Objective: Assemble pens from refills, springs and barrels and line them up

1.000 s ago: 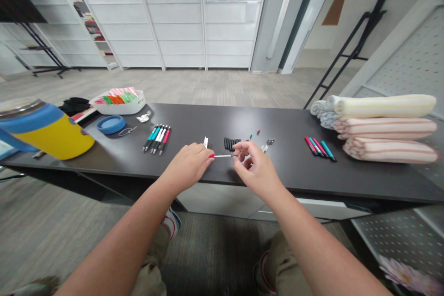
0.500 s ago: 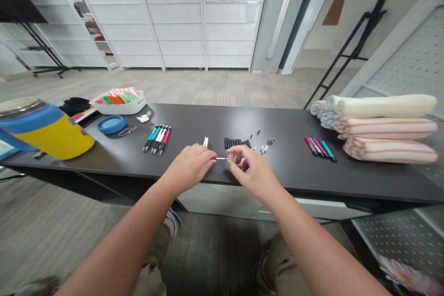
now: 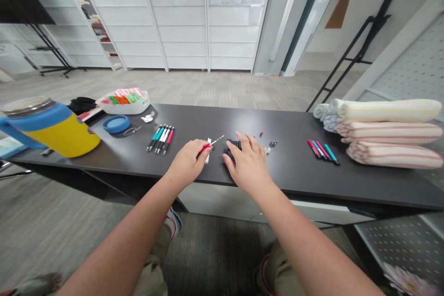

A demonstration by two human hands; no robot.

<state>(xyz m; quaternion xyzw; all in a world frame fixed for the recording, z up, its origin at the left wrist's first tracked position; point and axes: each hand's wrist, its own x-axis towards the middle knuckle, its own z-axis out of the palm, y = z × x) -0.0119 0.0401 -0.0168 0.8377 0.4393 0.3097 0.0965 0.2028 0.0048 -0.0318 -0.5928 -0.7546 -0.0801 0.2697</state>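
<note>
My left hand (image 3: 190, 159) is closed around a red pen barrel (image 3: 204, 148), from which a thin refill (image 3: 218, 140) with a spring near its tip sticks out to the upper right. Several white refills (image 3: 207, 159) lie on the table beside that hand. My right hand (image 3: 250, 162) is spread, palm down, over a row of black pen grips (image 3: 234, 142) and hides part of it. Whether its fingertips touch the grips I cannot tell. Small clear and metal pen parts (image 3: 272, 144) lie just beyond this hand, with a tiny red piece (image 3: 261, 133) farther back.
Assembled pens (image 3: 160, 138) lie in a row on the left, near a blue lid (image 3: 116, 124) and a white basket (image 3: 126, 106). A yellow and blue mug (image 3: 65, 132) stands far left. Pen barrels (image 3: 323, 151) and rolled towels (image 3: 391, 134) are on the right of the dark table (image 3: 294, 166).
My right hand has left the refill's tip and spread over the black grips. The left hand has moved slightly left and turned the barrel so the refill points upward to the right.
</note>
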